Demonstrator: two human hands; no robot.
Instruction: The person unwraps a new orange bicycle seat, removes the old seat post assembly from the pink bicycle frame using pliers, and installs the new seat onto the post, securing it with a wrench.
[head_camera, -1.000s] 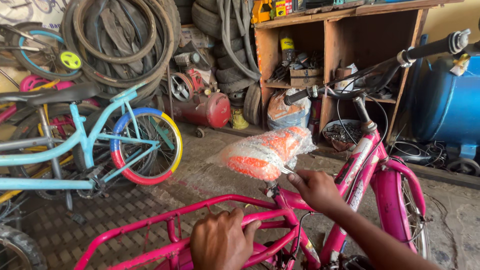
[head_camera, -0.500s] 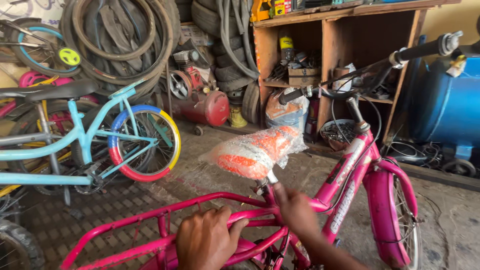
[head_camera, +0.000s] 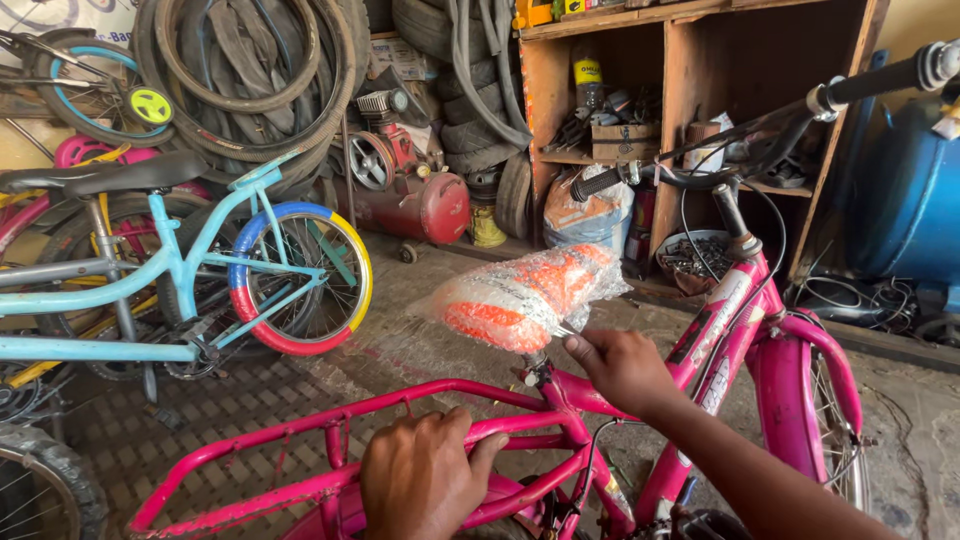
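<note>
The left hand (head_camera: 425, 480) gripped the pink bicycle's rear rack (head_camera: 330, 450) with fingers wrapped around its rail, while the right hand (head_camera: 620, 365) pinched the plastic wrapping beneath the wrapped orange saddle (head_camera: 530, 295).

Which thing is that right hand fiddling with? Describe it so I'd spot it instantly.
Start at the pink bicycle in the foreground. Above its frame, ahead of the rear rack, sits the saddle, with the right hand just beneath it. It alone is orange and white, wrapped in clear plastic.
</note>
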